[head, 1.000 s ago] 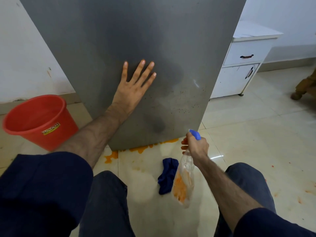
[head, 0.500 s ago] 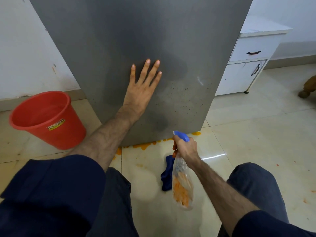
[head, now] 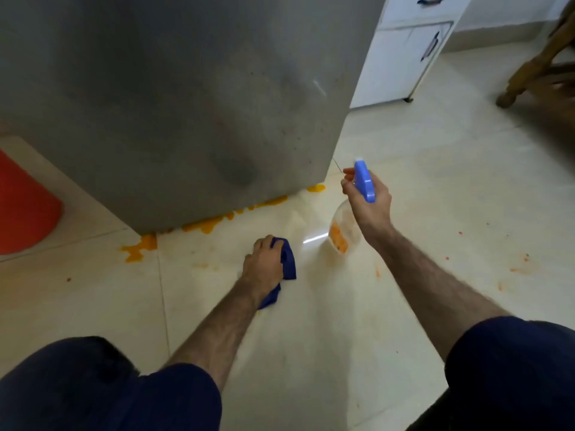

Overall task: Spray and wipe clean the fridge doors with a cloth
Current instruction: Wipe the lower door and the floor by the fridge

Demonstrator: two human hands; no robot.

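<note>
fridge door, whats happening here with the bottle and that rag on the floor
A person crouches in front of the grey fridge door. Their left hand grips the blue cloth on the floor tiles, while the right hand holds the spray bottle near the door's lower corner. The door shows dark smudges and specks. Orange spill lines the floor along its base.
</note>
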